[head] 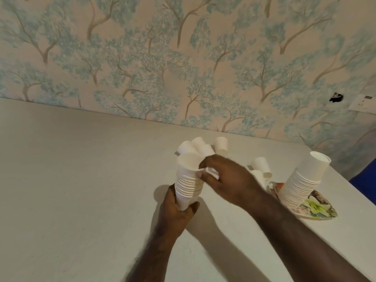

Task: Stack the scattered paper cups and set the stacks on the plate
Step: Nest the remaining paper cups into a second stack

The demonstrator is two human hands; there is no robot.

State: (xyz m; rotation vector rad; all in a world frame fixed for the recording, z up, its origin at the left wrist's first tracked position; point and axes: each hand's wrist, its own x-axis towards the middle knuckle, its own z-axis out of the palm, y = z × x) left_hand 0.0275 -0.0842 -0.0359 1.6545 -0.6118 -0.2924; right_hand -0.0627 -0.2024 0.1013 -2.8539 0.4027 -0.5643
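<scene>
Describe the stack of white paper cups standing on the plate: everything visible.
The tall stack of plain white paper cups is nested mouth-up, with many rolled rims banding its lower part and the top cup's open mouth showing. It leans right and away from the person. Its base sits on the flower-printed plate at the table's right side. Neither hand touches it. Loose white cups lie just left of it, apart from it.

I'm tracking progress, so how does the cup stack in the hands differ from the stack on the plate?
The held stack is shorter; the plate stack is taller. The held stack is gripped at its base by the left hand, with the right hand at its top cup; the plate stack stands untouched on the plate. Both are white, nested, mouths up.
</scene>
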